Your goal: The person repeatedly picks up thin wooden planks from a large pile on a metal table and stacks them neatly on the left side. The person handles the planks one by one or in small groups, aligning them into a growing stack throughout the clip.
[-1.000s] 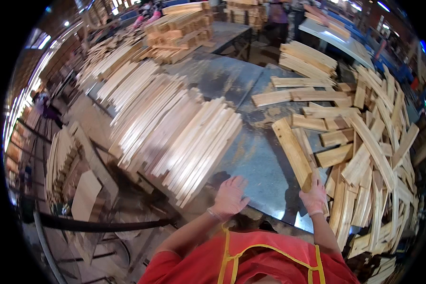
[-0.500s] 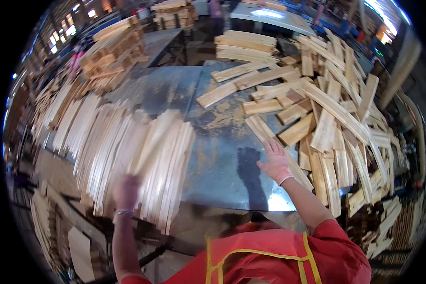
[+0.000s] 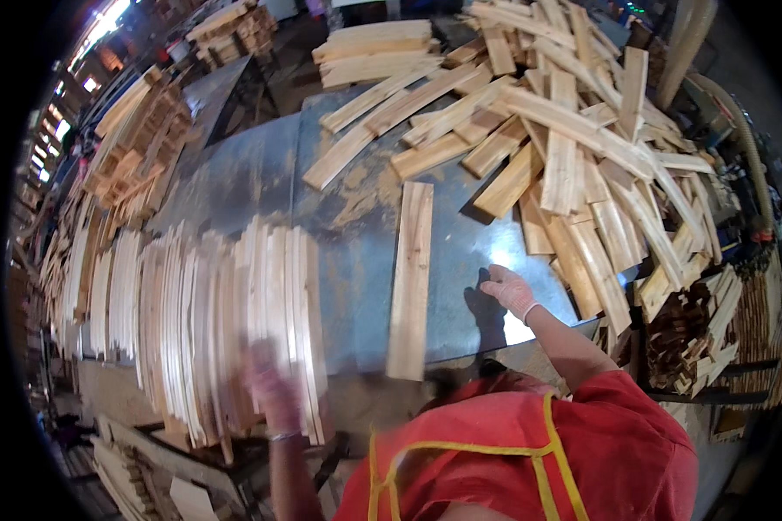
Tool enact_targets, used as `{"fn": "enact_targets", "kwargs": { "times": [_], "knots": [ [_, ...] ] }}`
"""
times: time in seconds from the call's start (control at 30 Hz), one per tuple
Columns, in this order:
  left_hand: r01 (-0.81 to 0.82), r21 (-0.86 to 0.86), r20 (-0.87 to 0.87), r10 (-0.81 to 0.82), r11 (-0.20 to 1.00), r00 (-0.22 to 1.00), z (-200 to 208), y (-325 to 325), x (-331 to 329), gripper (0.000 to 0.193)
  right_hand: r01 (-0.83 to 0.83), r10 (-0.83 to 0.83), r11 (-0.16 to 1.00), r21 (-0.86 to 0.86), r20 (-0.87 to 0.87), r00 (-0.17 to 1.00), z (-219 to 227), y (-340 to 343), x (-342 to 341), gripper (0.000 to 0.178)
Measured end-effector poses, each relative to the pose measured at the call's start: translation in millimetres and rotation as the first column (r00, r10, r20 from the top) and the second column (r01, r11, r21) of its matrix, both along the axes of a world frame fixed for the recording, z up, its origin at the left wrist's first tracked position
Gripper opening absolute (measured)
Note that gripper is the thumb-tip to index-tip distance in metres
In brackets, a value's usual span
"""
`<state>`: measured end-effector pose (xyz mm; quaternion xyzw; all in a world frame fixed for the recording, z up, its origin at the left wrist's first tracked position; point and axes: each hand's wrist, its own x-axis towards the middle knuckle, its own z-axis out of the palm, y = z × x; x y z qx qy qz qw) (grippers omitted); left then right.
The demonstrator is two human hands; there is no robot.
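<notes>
A single wooden plank (image 3: 411, 282) lies lengthwise on the metal table (image 3: 356, 321), its near end at the front edge. To its right, my right hand (image 3: 511, 292), in a thin pale glove, hovers over the tabletop with fingers stretched out, holding nothing. My left hand (image 3: 274, 392), gloved as well, is smeared by motion at the near end of the row of planks (image 3: 187, 334) standing on edge side by side. Whether its fingers grip any of them cannot be made out.
A jumbled heap of loose planks (image 3: 573, 165) covers the table's right side. Beyond lies a neat stack of planks (image 3: 374, 52); another stack (image 3: 139, 143) rises at the far left. A bin of wood pieces (image 3: 686, 334) sits at lower right, near a thick hose (image 3: 738, 113).
The plank under my right hand by the heap now lies apart mid-table, and that hand is off it. My left hand has moved toward the row's right end. The view has shifted.
</notes>
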<state>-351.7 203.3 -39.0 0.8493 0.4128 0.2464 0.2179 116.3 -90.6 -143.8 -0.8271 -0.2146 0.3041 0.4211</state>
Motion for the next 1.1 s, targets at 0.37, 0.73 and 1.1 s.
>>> {"fn": "enact_targets", "kwargs": {
  "times": [0.37,0.73,1.1],
  "knots": [
    [-0.09,-0.455,-0.537,-0.193,0.886,0.822,-23.8,-100.4,132.5,0.092,-0.158,0.172,0.985,0.073,-0.265,0.949,2.7,-29.7,-14.3,0.065],
    [0.379,-0.913,0.407,0.258,0.152,0.876,-84.4,-196.3,189.2,0.062,-0.011,-0.187,0.958,0.287,0.654,0.733,119.0,-42.2,230.6,0.066],
    [0.388,-0.909,0.167,0.717,-0.154,0.676,-64.2,-218.2,207.0,0.077,-0.142,0.179,0.978,-0.155,0.26,0.949,150.7,-79.8,401.5,0.079]
  ]
}}
